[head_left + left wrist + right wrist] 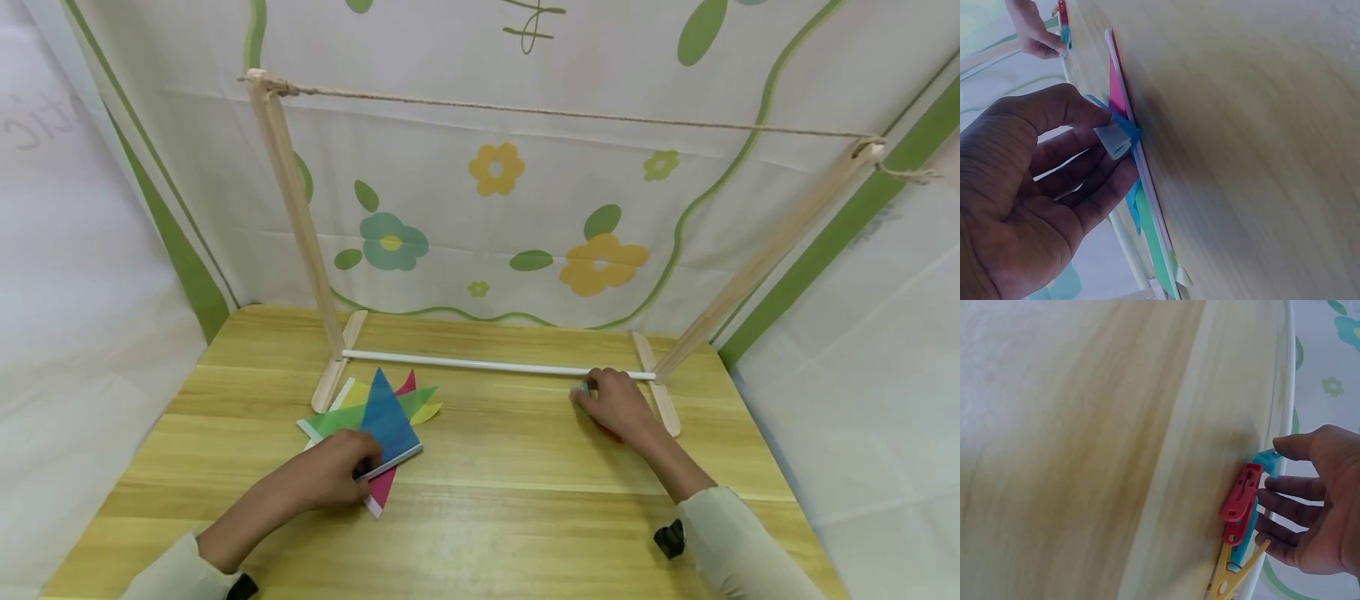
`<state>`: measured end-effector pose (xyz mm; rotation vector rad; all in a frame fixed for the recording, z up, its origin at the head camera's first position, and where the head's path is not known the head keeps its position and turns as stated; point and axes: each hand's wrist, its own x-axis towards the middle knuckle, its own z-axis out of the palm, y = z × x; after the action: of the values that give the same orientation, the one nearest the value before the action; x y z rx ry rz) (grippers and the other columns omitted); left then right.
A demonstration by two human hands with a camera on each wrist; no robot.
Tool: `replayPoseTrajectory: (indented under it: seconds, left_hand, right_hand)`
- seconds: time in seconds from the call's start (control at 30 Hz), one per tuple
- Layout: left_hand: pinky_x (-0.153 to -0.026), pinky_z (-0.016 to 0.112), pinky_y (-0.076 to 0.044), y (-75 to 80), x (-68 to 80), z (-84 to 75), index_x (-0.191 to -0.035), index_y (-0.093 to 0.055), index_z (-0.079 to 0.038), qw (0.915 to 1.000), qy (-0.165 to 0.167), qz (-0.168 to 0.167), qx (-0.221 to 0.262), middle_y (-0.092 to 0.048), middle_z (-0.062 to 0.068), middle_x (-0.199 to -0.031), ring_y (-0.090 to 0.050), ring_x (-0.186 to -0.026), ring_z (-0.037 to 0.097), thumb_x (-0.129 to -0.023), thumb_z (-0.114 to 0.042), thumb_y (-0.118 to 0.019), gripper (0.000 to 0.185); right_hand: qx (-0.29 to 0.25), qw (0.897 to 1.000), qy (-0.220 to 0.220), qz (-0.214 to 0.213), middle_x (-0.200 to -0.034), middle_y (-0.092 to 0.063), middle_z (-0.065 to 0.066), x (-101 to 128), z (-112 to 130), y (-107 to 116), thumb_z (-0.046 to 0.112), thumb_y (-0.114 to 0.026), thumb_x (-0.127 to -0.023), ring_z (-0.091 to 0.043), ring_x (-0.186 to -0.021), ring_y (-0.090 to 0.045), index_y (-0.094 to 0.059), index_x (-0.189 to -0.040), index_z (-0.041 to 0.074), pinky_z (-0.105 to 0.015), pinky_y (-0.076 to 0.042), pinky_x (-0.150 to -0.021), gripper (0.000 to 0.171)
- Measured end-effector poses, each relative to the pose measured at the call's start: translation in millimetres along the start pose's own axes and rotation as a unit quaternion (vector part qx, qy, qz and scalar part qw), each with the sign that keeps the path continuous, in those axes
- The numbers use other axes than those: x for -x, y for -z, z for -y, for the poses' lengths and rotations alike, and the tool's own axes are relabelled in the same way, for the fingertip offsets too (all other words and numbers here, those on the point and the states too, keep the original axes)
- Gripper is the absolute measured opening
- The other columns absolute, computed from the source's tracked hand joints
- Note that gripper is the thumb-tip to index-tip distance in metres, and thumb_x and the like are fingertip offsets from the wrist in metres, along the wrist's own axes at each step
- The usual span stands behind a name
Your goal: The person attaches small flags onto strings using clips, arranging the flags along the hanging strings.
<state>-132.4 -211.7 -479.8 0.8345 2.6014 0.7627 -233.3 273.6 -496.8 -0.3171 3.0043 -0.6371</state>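
My left hand (330, 471) pinches the white-edged base of a blue triangular flag (387, 423), thumb on one side and fingers on the other. In the left wrist view the flag's white strip (1114, 139) is folded into a small tube. Beneath it lie a green flag (337, 419), plus pink and yellow ones, overlapping on the table. Over on the right, my right hand (618, 407) has its thumb and forefinger around the end of a teal clothespin (1267, 459). A red clothespin (1241, 494) and a yellow clothespin (1225, 581) lie right beside those fingers.
Behind the hands stands a wooden frame with a left post (296, 217), a right post (765, 262) and a twine line (525, 108) strung between their tops. A white rod (480, 363) joins the feet. A flower-printed cloth (450, 325) hangs behind the wooden table (487, 533).
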Motion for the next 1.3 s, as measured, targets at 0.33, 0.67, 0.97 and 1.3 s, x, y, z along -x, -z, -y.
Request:
replayPoseTrajectory:
  seconds: [0.33, 0.67, 0.97, 1.3]
  left_hand:
    - [-0.061, 0.021, -0.045, -2.6, 1.6, 0.0, -0.093, -0.073, -0.012, 0.9993, 0.017, -0.018, 0.027, -0.060, -0.008, -0.083, -0.051, -0.075, 0.004, -0.092, -0.002, -0.084, 0.015]
    - [-0.070, 0.021, -0.055, 12.8, 1.3, -1.6, -0.106, -0.075, -0.015, 0.9985, 0.016, -0.049, 0.015, -0.075, -0.006, -0.096, -0.061, -0.084, 0.002, -0.108, -0.006, -0.075, 0.009]
    - [-0.072, 0.021, -0.059, 25.9, -0.5, 1.9, -0.108, -0.079, -0.014, 0.9920, 0.024, -0.122, 0.022, -0.080, -0.007, -0.095, -0.067, -0.084, 0.003, -0.105, -0.010, -0.080, 0.005]
    - [-0.084, 0.039, -0.071, 33.3, -5.0, 4.6, -0.108, -0.082, -0.010, 0.9811, 0.075, -0.170, 0.055, -0.084, -0.002, -0.101, -0.080, -0.098, 0.017, -0.107, -0.010, -0.078, 0.004]
  right_hand:
    - [-0.101, 0.994, -0.015, 0.036, -0.128, -0.079, -0.025, -0.7, 2.3, 10.1, 0.026, -0.067, -0.114, -0.042, -0.116, -0.078, -0.068, -0.141, -0.006, -0.060, -0.067, -0.101, 0.042]
    - [-0.138, 0.990, -0.022, 0.033, -0.134, -0.077, -0.025, -4.1, 0.0, 12.9, 0.020, -0.067, -0.114, -0.044, -0.127, -0.075, -0.068, -0.142, -0.005, -0.058, -0.065, -0.108, 0.038]
    - [-0.190, 0.979, -0.018, 0.064, -0.134, -0.075, -0.023, -3.5, -3.8, 16.6, 0.021, -0.067, -0.114, -0.038, -0.122, -0.074, -0.064, -0.152, -0.002, -0.051, -0.066, -0.102, 0.045]
    - [-0.392, 0.908, -0.071, 0.130, -0.149, -0.064, -0.030, -9.5, -13.9, 19.6, 0.027, -0.058, -0.120, -0.029, -0.126, -0.075, -0.051, -0.162, -0.008, -0.036, -0.066, -0.106, 0.055]
